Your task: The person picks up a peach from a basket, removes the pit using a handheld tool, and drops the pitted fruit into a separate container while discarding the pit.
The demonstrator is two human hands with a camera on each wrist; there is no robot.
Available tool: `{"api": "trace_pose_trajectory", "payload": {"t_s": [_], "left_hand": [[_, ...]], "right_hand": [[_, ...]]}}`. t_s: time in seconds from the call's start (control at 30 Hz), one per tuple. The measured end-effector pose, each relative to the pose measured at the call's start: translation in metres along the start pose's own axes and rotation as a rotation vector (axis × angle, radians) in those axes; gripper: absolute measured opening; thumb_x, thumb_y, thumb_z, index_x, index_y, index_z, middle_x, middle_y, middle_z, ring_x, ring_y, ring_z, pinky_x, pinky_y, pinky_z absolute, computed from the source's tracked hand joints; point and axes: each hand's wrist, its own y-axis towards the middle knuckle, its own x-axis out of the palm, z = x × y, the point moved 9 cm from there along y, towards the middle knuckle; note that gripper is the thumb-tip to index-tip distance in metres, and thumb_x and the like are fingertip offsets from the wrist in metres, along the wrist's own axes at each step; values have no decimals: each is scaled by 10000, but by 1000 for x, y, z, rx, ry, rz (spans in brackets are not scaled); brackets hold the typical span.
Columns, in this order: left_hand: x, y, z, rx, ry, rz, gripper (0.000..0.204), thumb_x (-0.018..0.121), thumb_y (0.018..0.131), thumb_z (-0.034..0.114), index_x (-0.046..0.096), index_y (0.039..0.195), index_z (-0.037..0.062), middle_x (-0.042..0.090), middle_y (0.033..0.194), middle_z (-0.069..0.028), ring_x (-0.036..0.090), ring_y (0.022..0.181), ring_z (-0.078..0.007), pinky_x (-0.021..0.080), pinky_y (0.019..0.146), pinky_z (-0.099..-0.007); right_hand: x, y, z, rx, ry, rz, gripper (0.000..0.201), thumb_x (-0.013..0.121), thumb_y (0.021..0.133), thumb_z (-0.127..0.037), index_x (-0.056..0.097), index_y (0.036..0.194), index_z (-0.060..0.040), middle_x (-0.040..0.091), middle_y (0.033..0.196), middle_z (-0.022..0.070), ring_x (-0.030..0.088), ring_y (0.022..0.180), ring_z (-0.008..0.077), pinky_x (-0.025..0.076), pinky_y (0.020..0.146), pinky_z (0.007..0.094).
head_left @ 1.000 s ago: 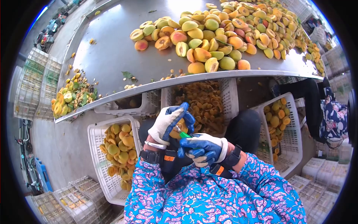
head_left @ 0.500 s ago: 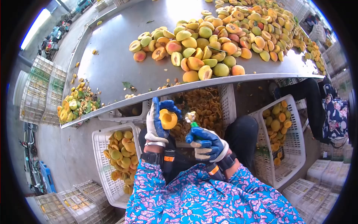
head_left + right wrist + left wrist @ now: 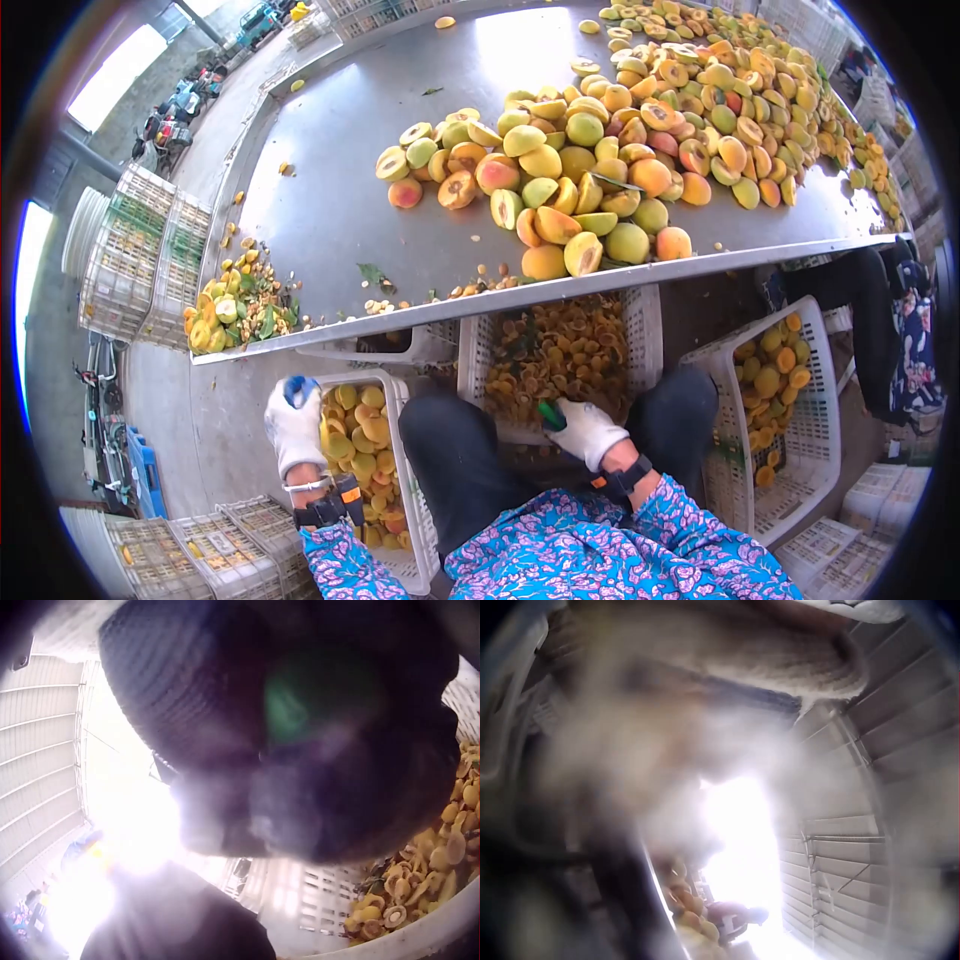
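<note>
My gloved left hand (image 3: 295, 425) is over the left rim of a white crate (image 3: 418, 500) of apricots (image 3: 365, 440). Its back faces up, and a yellow sliver of fruit shows along its inner edge. The left wrist view is blurred, and I cannot tell whether the fingers hold that fruit. My gloved right hand (image 3: 588, 432) grips a tool by its green handle (image 3: 550, 415), in front of the middle crate (image 3: 648, 335). The tool's metal tip is hidden. Split apricot pieces and pits (image 3: 397, 900) fill that crate.
A metal table (image 3: 330, 200) with a raised edge carries a heap of halved apricots (image 3: 600, 150). Pits and scraps lie at its left corner. Another apricot crate (image 3: 800, 480) stands at the right, near a seated person's leg (image 3: 865, 330). Stacked crates (image 3: 140, 260) stand on the left.
My left hand has swung left and down from in front of me to the left crate, turning its back upward. The right hand, still gripping the green-handled tool, has turned over at the middle crate.
</note>
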Motion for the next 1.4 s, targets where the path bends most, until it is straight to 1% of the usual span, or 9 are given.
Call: {"api": "trace_pose_trajectory", "payload": {"t_s": [0.13,0.23,0.5,0.63,0.73,0.8,0.93,1.17,1.4], "left_hand": [[43,50,102,198,-141,-25,332,699,784,71,623,1087,-40,678,1018,-115,646,908,-158,500,828,-278],[116,93,177,446,171,-95,374,705,771,263,641,1032,3,664,997,-181,645,912,-320,498,824,-352],[241,181,170,378,684,13,511,734,729,442,593,1034,58,633,994,-168,590,1008,-324,469,862,-418],[218,183,161,271,335,-149,443,774,714,351,630,1005,50,670,956,-128,652,870,-248,514,755,-360],[210,162,121,-94,-793,-477,352,656,858,321,622,1106,72,670,961,-76,656,843,-177,554,675,-324],[195,117,127,-193,-1259,-778,452,529,930,355,502,1268,56,616,1109,-164,634,907,-274,541,775,-381],[161,25,135,-320,-1725,-848,580,447,936,484,403,1356,86,555,1215,-183,628,961,-296,545,812,-404],[176,-58,94,-602,-1773,-534,525,424,947,498,573,1143,34,644,1036,-128,625,964,-277,515,865,-439],[171,-86,109,-387,-1670,-639,503,383,973,468,581,1117,29,636,1045,-132,622,969,-280,504,884,-455]], "right_hand": [[10,4,5,13,-30,-62,396,507,858,-410,560,1081,-87,649,925,228,609,900,419,476,768,503],[2,9,6,129,34,-70,425,559,830,-407,548,1108,-86,648,940,236,609,900,425,483,776,493],[11,20,33,174,95,-26,353,639,765,-313,632,983,-35,652,920,222,616,874,412,486,774,487],[20,23,37,118,104,-12,338,634,770,-290,623,992,-36,650,911,231,616,876,412,485,773,483],[-1,17,24,115,160,47,370,654,764,-313,616,981,-16,646,902,245,619,876,408,491,772,466],[-10,13,19,116,193,73,398,672,755,-333,611,969,-2,644,891,254,621,876,405,496,767,455],[-50,9,-31,-52,235,214,289,718,758,-241,602,862,3,645,759,181,634,727,359,490,645,389],[-84,-25,-147,-267,224,294,279,670,801,-232,533,923,-22,631,773,222,630,742,394,481,627,446],[-53,-31,-162,-293,-66,365,299,629,808,-254,519,963,-24,628,783,193,632,728,369,495,624,445]]}}
